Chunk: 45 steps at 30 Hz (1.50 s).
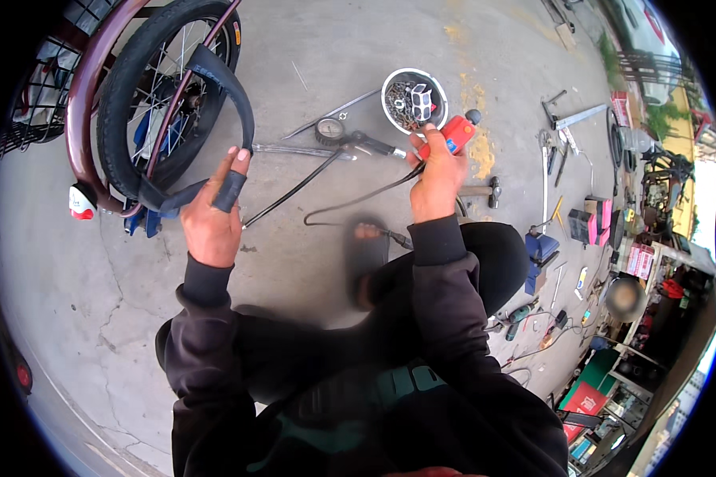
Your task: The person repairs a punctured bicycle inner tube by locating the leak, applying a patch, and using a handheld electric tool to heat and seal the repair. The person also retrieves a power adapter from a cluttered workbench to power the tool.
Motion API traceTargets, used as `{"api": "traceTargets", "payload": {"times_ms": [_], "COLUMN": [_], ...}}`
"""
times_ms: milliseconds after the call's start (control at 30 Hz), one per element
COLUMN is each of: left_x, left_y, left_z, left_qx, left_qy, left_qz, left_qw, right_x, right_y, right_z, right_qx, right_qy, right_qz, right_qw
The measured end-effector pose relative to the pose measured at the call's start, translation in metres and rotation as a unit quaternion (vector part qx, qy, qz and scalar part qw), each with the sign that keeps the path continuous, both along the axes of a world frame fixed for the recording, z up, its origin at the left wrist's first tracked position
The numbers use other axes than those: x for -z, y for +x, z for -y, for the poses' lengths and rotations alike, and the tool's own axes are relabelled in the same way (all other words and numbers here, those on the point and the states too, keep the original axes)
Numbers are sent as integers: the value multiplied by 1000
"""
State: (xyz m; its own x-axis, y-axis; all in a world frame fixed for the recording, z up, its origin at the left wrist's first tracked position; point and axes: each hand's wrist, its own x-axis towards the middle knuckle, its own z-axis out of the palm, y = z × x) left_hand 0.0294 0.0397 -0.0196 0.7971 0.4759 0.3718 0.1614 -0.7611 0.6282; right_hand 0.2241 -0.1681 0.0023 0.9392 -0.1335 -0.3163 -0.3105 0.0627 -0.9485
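Note:
My left hand (212,216) is closed on a black inner tube (245,111), with a short stretch of it pressed over the fingers. The tube loops out from a bicycle wheel (113,119) at the far left, its tyre still around the spokes. In my right hand (437,184) a small red box (457,135) is pinched between thumb and fingers. Just beyond that hand stands a white bowl (387,95) with many small metal parts in it. On top of them lies a white sheet with dark squares (422,102).
A pump with a round gauge (329,132) and a dark hose (358,193) lies between my hands. Right of my right hand is a hammer (495,192). Several tools, pink-and-black boxes (584,226) and a green drill (520,313) are spread farther right.

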Motion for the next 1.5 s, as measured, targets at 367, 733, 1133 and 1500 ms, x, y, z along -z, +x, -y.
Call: {"api": "traceTargets", "payload": {"times_ms": [367,733,1133,1500], "left_x": [-6,-10,-6,-3], "left_y": [-24,-55,-57,-55], "left_z": [-6,-9,-10,-12], "left_qx": [-4,-22,-23,-15], "left_qy": [-78,-9,-18,3], "left_qz": [24,9,11,1], "left_qw": [997,1000,1000,1000], "right_x": [-56,-46,-41,-38], "right_y": [-95,-141,-150,-151], "right_z": [-41,-70,-77,-78], "right_qx": [-414,-491,-503,-506], "right_qy": [-72,-178,-248,-267], "right_qz": [27,349,406,407], "right_qw": [907,778,722,712]}}
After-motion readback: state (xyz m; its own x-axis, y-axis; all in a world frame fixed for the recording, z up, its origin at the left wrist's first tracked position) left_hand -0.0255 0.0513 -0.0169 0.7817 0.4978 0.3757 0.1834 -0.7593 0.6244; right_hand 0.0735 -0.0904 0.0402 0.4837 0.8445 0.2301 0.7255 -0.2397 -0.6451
